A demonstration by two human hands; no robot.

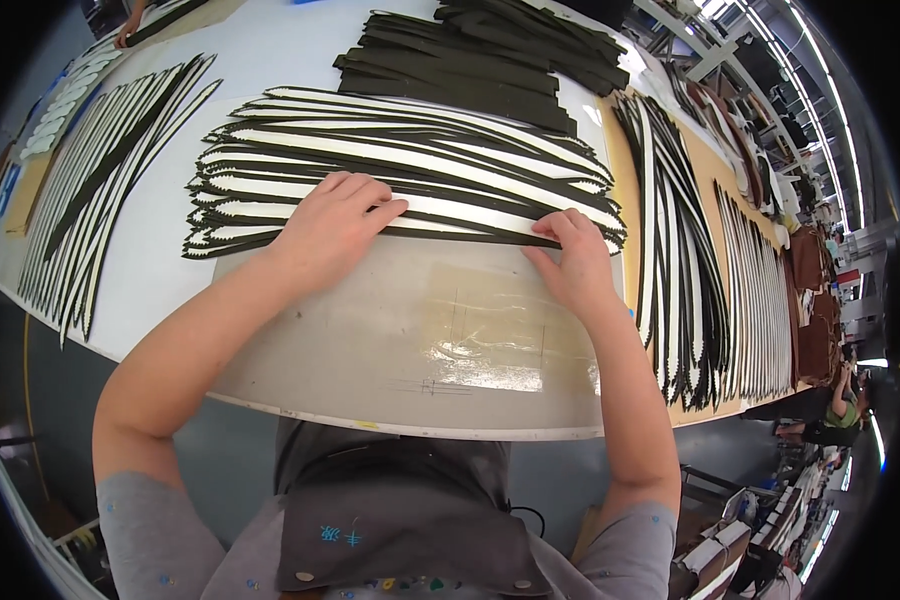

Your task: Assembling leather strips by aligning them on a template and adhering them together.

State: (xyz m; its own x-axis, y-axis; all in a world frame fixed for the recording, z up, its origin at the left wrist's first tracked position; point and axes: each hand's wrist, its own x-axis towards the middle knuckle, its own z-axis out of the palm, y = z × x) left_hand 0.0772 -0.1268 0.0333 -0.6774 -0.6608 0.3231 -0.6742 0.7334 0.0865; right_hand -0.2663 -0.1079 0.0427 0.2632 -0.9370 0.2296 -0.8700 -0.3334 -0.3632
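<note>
A broad stack of long black-and-white strips [470, 178] with toothed ends lies across the table in front of me. My left hand [335, 225] rests on the near side of the stack, left of its middle, with bent fingers closed over the front strip. Toward the right end, my right hand [577, 258] has its fingers on the same near strip and its thumb at the near edge. The strip lies flat between the two hands. Parts of the fingertips are hidden, most of all on the left.
Black strips [450, 70] lie in a pile behind the stack. More black-and-white strips hang over the table edge at the left [100, 200] and at the right [670, 260]. A glossy clear sheet [490, 330] covers part of the grey mat [310, 345]. Another person's hand [127, 35] shows far left.
</note>
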